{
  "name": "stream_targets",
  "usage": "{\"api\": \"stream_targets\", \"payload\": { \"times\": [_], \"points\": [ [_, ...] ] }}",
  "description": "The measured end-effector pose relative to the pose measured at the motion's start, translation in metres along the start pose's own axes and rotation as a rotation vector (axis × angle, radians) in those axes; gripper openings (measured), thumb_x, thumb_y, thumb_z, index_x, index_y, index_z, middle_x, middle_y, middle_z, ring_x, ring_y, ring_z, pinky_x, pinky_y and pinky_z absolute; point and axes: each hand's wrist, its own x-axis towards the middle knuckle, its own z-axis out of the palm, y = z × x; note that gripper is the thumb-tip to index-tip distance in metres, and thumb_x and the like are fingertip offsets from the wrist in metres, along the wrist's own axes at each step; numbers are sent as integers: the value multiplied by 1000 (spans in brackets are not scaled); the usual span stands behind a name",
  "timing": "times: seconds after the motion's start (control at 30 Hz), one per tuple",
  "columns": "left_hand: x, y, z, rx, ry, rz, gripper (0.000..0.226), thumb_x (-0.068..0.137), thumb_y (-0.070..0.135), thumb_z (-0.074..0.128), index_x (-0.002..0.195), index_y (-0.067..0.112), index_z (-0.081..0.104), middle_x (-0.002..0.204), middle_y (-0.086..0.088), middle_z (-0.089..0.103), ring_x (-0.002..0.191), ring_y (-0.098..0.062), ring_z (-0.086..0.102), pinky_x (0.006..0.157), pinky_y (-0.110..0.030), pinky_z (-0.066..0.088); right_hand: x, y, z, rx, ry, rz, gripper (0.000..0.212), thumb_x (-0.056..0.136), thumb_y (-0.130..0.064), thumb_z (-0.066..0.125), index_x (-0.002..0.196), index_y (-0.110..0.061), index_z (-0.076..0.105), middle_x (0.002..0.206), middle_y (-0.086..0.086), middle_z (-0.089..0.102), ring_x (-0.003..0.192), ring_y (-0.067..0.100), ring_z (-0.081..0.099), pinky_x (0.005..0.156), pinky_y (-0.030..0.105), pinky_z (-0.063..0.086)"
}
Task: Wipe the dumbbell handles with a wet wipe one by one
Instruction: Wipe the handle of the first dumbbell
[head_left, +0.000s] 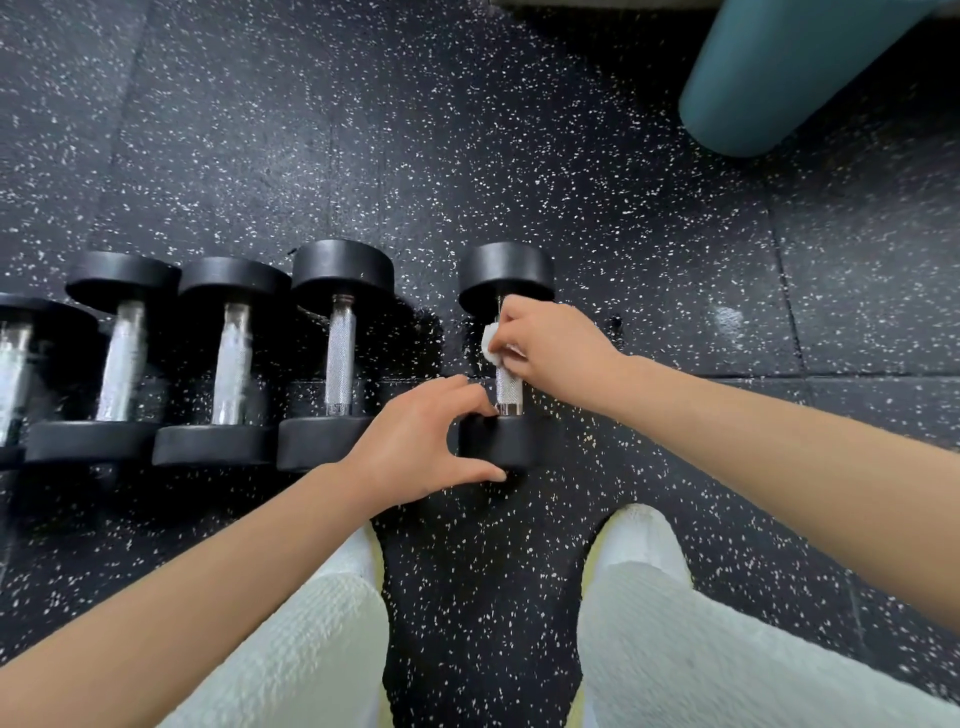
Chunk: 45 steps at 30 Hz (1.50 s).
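Several black dumbbells with chrome handles lie in a row on the speckled floor. The rightmost dumbbell (506, 275) sits a little apart from the others. My right hand (550, 348) holds a white wet wipe (491, 343) wrapped against the upper part of its chrome handle (509, 389). My left hand (426, 436) grips the near black head (498, 441) of this dumbbell, thumb under it and fingers over its top edge. The neighbouring dumbbell (340, 353) lies just to the left, untouched.
Two more dumbbells (231, 358) (122, 358) and part of another (13, 374) continue the row leftwards. A teal rounded object (769, 78) stands at the back right. My legs in white trousers (675, 649) are below, either side of a floor gap.
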Motion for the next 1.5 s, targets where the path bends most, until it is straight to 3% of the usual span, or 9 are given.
{"api": "stream_targets", "payload": {
  "times": [0.13,0.33,0.57,0.67,0.87,1.07,1.23,1.4,1.5],
  "points": [
    [0,1,2,-5,-5,1,55,69,64,86,108,32,63,94,21,50,91,-6,50,83,-39,51,3,5,5,0,109,106,14,92,-20,60,97,-18,73,98,3,56,77,30,59,62,40,49],
    [-1,2,5,-32,4,19,51,73,58,87,110,35,60,106,23,53,100,-1,51,89,-35,51,-22,6,3,34,-180,-114,12,88,-21,67,96,-26,75,94,-8,53,79,19,56,63,32,38],
    [5,10,7,-3,-5,25,51,72,56,88,110,32,63,101,18,52,95,-4,48,86,-32,48,9,23,17,-149,191,40,11,82,-8,71,87,-17,70,91,2,55,74,24,55,49,33,46],
    [4,9,8,2,-18,28,51,74,56,86,113,33,62,105,17,54,99,-6,50,88,-32,48,0,19,29,-194,236,68,20,81,-7,71,98,-17,67,92,1,54,78,22,53,46,36,47],
    [3,9,10,-3,-10,26,51,75,53,86,116,34,62,110,20,53,105,-4,50,90,-27,46,-16,21,29,-214,137,-25,17,77,-6,73,91,-16,69,93,2,56,79,23,54,45,34,45],
    [4,11,11,-12,-21,25,51,76,53,86,119,36,63,113,19,55,108,-4,50,93,-27,45,4,20,25,-276,266,15,42,72,1,76,112,-7,66,91,5,56,78,25,55,42,32,44],
    [3,6,12,-17,-16,26,51,76,52,85,119,37,62,115,22,53,111,-3,50,96,-30,47,-23,19,34,-240,144,-47,21,72,-7,77,89,-18,69,92,0,56,76,20,53,46,31,42],
    [4,8,15,-19,-15,35,53,77,50,85,124,39,62,117,22,52,111,-1,48,97,-28,47,-6,22,21,-283,107,-28,15,80,-9,70,93,-17,70,97,2,56,83,24,54,48,31,37],
    [3,9,14,-18,-29,34,56,78,44,85,129,39,61,119,21,51,112,0,52,95,-26,48,10,19,20,-311,146,63,25,76,-5,73,96,-18,68,93,0,56,80,21,54,46,29,34]
  ]
}}
